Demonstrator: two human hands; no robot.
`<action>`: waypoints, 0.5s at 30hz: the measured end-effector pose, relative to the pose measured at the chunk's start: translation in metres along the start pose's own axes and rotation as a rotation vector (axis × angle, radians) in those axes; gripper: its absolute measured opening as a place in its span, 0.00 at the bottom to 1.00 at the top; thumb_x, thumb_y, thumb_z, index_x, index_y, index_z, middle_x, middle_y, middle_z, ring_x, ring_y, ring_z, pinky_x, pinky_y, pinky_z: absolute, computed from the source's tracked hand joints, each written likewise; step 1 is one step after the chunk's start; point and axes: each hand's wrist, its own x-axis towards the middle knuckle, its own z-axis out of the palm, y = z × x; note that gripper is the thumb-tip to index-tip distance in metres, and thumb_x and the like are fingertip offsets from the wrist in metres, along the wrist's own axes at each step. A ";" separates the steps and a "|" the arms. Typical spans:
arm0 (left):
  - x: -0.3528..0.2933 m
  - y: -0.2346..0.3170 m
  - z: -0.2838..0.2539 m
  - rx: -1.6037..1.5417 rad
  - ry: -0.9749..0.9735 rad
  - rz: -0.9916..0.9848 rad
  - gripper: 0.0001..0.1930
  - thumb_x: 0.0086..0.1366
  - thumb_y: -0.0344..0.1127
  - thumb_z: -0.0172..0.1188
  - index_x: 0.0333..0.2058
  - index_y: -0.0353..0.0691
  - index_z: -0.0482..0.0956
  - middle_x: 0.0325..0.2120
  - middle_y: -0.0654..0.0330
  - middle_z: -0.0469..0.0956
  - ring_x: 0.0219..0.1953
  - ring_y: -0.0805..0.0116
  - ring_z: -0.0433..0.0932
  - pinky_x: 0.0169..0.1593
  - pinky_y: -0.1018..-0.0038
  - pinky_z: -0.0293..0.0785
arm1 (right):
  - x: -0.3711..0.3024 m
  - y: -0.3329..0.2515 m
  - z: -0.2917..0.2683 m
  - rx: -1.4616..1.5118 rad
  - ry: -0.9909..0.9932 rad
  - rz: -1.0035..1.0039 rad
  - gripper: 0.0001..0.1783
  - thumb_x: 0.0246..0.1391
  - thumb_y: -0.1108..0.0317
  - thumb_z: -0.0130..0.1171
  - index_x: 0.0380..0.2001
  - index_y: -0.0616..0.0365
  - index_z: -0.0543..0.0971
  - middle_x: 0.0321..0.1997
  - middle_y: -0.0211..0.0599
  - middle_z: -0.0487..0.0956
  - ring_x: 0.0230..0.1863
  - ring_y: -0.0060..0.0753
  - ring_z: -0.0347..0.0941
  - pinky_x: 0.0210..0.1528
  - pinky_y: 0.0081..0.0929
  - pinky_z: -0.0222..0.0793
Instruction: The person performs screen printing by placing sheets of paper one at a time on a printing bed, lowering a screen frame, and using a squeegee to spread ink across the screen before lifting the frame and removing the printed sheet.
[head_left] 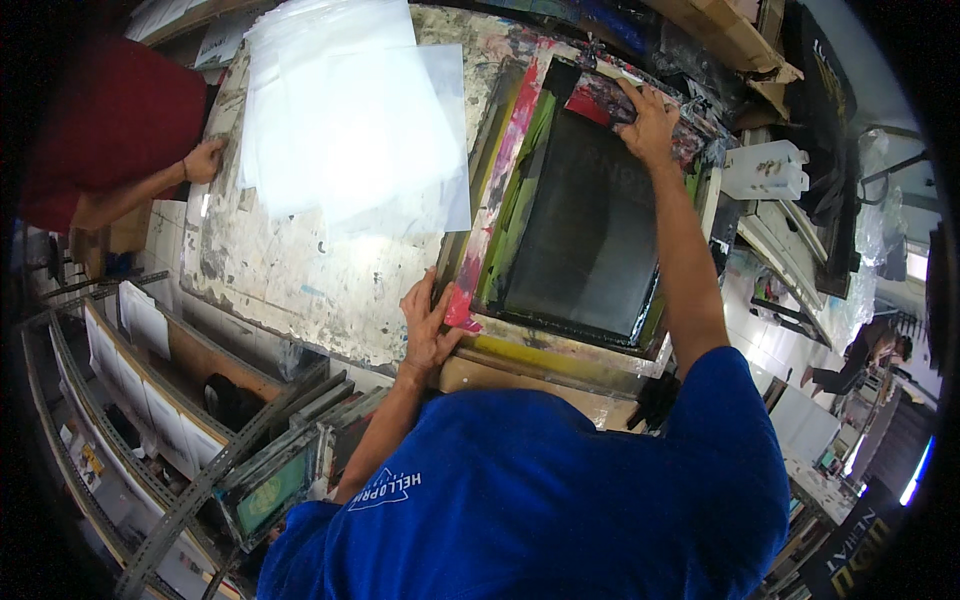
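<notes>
A screen printing frame [473,250] lies on the worktable, its borders smeared with pink, green and black ink. Its dark mesh [590,235] fills the middle. My left hand [430,330] grips the frame's near left corner, thumb on top and fingers along the outer side. Across the far end reaches my right hand [652,125], thumb and fingers spanning the ink-smeared far border. Whether a separate tool lies under that hand, I cannot tell. Left of the frame, a stack of translucent sheets [350,130] is spread, bright with glare, its right edge close beside the frame.
Another person's hand [205,160] rests at the left edge of the stained worktable [290,290]. A white plastic jug [765,170] stands right of the frame. Metal shelving [190,490] holds boards and frames at lower left. Cardboard [725,35] sits at the far right.
</notes>
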 end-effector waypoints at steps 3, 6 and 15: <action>-0.003 -0.003 0.001 -0.005 0.000 0.003 0.44 0.54 0.61 0.70 0.64 0.41 0.73 0.71 0.41 0.58 0.66 0.42 0.61 0.66 0.51 0.55 | 0.031 0.007 -0.012 0.024 -0.025 -0.005 0.41 0.40 0.67 0.71 0.63 0.38 0.76 0.59 0.50 0.78 0.61 0.53 0.73 0.59 0.50 0.62; -0.002 0.000 -0.001 -0.012 0.035 0.030 0.44 0.54 0.61 0.69 0.64 0.40 0.73 0.68 0.42 0.63 0.65 0.43 0.64 0.65 0.51 0.56 | 0.044 0.004 -0.020 0.117 0.034 -0.102 0.32 0.42 0.74 0.68 0.55 0.44 0.82 0.47 0.49 0.84 0.50 0.52 0.80 0.53 0.42 0.75; 0.001 0.008 -0.003 -0.138 0.007 0.039 0.44 0.53 0.54 0.72 0.62 0.31 0.71 0.53 0.47 0.75 0.57 0.49 0.68 0.62 0.55 0.57 | -0.053 -0.054 -0.041 0.017 -0.033 -0.022 0.33 0.48 0.72 0.64 0.59 0.32 0.79 0.34 0.45 0.80 0.35 0.55 0.79 0.42 0.49 0.74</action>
